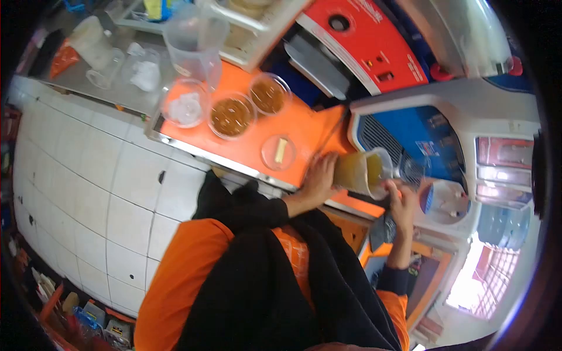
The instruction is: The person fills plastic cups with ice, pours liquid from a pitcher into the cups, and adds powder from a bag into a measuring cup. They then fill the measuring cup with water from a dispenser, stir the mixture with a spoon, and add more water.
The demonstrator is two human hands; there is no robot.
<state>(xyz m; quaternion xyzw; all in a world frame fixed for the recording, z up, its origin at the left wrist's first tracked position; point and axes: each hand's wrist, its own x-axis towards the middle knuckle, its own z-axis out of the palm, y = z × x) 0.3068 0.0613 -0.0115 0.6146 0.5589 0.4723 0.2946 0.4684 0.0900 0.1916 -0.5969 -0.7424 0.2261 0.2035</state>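
Note:
A translucent pitcher (353, 172) with yellow-brown liquid is at the right end of the orange counter. My left hand (319, 180) is closed against its lower side, fingers around the wall. With fingers bent together, my right hand (403, 205) is right at the pitcher's rim; I cannot tell what it grips. Left of the hands, a small round clear dish (277, 153) holds a pale yellow stick-shaped piece. Farther left are two clear tubs, one (232, 116) and another (270, 94), with brown contents. Beside them, a tub (186, 103) holds something white.
A large clear container (195, 47) stands behind the tubs on the orange counter (246, 153). A red-fronted machine (366, 44) is at the back, with a blue-and-white dispenser (410, 137) to the right. Clear cups (143, 70) sit on the grey side table. White floor tiles (88, 181) lie left.

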